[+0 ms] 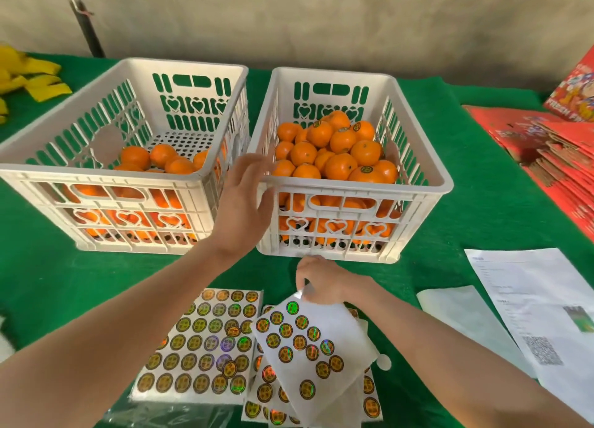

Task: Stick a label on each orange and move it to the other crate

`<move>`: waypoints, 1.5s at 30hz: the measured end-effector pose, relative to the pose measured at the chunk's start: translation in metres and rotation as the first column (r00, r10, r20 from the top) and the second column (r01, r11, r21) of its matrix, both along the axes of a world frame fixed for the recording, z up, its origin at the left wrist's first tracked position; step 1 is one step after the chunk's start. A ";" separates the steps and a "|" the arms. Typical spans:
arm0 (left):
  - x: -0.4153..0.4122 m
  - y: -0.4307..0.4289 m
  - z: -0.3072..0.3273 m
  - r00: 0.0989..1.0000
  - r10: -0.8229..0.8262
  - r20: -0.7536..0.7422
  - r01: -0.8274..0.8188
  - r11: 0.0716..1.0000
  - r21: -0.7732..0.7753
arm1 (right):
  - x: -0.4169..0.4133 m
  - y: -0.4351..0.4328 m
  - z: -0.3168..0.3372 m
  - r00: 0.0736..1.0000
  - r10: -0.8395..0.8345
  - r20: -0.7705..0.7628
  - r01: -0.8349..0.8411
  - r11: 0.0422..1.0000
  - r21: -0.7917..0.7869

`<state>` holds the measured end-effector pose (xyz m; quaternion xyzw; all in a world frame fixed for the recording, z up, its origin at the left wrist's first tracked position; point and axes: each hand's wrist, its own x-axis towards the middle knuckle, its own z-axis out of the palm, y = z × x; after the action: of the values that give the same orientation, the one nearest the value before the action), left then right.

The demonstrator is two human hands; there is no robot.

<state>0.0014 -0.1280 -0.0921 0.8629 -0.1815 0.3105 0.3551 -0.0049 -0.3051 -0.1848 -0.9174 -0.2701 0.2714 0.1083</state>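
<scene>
On a green counter (482,202), the left crate (96,175) held few oranges (160,157) and the right crate (353,188) a heap. The left hand (244,202) reached empty, fingers spread, by the right crate's rim. The right hand (321,281) pinched a label sheet (308,341) by its corner.

- The red box (570,88) at the far right has pale letters that say "FRESH FR". The rest is cut off.
- The paper sheet (527,286) has a square code (543,350) made of black dots. Its lines of print are too small to read.
- The round stickers (285,354) on the sticker sheet (340,323) show a dark mark, too small to read.
</scene>
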 end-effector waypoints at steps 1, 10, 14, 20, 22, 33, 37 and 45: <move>-0.009 0.001 -0.005 1.000 -0.013 0.019 0.013 1.000 -0.012 | 0.001 -0.003 0.006 1.000 -0.014 0.004 0.014 0.999 0.044; -0.027 -0.021 -0.055 0.286 -0.322 -0.903 0.053 0.946 -0.321 | -0.006 -0.049 0.051 0.962 -0.234 -0.141 0.270 0.896 0.352; -0.025 -0.027 -0.058 0.229 -0.406 -0.885 -0.040 0.904 -0.425 | -0.015 -0.059 0.049 0.951 -0.281 -0.128 0.308 0.867 0.392; -0.020 -0.034 -0.055 0.165 -0.464 -0.870 -0.010 0.882 -0.472 | -0.028 -0.052 0.048 0.974 -0.185 0.128 0.085 0.831 0.550; -0.019 -0.034 -0.055 0.143 -0.480 -0.865 -0.022 0.873 -0.488 | -0.031 -0.051 0.047 0.966 -0.175 0.188 0.039 0.824 0.565; -0.022 -0.038 -0.068 0.265 -0.255 -0.930 0.179 0.961 -0.212 | -0.036 -0.045 0.059 0.939 -0.338 0.068 0.184 0.659 0.729; -0.028 -0.038 -0.071 0.593 -0.066 -0.802 0.370 0.908 0.199 | -0.034 -0.030 0.073 0.930 -0.365 0.034 0.209 0.607 0.767; -0.016 0.044 0.013 0.919 -0.187 -0.348 0.089 0.956 -0.280 | -0.014 0.053 0.124 0.829 -0.492 0.265 -0.097 0.341 0.935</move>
<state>-0.0147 -0.0838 -0.0795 0.8370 -0.1299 0.1372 0.5136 -0.0192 -0.2517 -0.0612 -0.7563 -0.2733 -0.1959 0.5611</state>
